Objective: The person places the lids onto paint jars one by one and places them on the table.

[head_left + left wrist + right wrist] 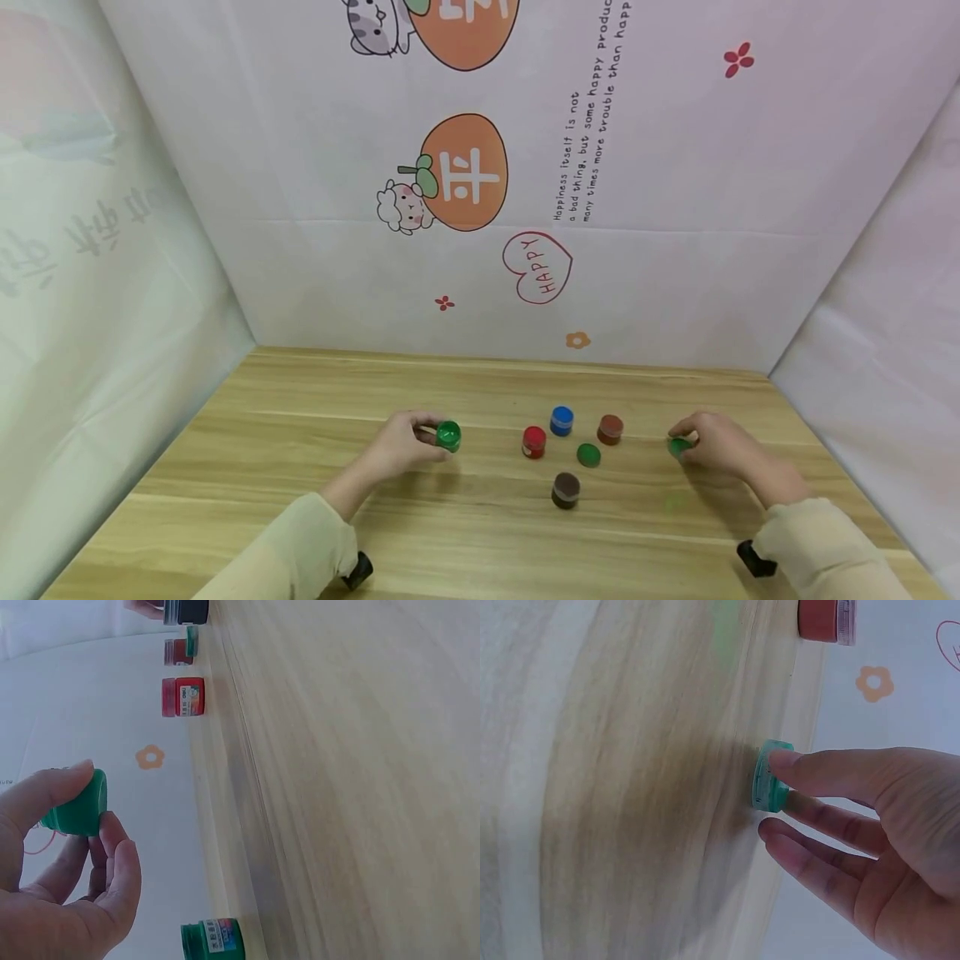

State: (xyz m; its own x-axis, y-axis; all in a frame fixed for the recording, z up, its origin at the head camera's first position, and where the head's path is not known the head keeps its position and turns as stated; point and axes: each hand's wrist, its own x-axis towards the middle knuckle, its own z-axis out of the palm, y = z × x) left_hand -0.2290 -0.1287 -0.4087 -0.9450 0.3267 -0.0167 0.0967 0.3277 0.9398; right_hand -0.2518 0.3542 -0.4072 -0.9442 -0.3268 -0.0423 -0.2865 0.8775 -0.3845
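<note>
My left hand (401,446) holds an uncapped green paint jar (448,435) above the table, its glossy green inside showing from above. Thumb and fingers pinch the jar's sides in the left wrist view. Another uncapped green jar (216,939), with a label, stands at the bottom of that view; the head view does not show it. On the right, my right hand (716,446) pinches a green lid (771,776) with a clear rim, close to the tabletop. Whether the lid touches the wood I cannot tell. A second green lid (588,454) lies among the jars.
Between the hands stand a red jar (534,442), a blue jar (562,421), a reddish-brown jar (611,429) and a dark brown jar (566,490). A faint green smear (677,500) marks the wooden table (480,542). Printed white sheeting (337,275) surrounds the back and sides.
</note>
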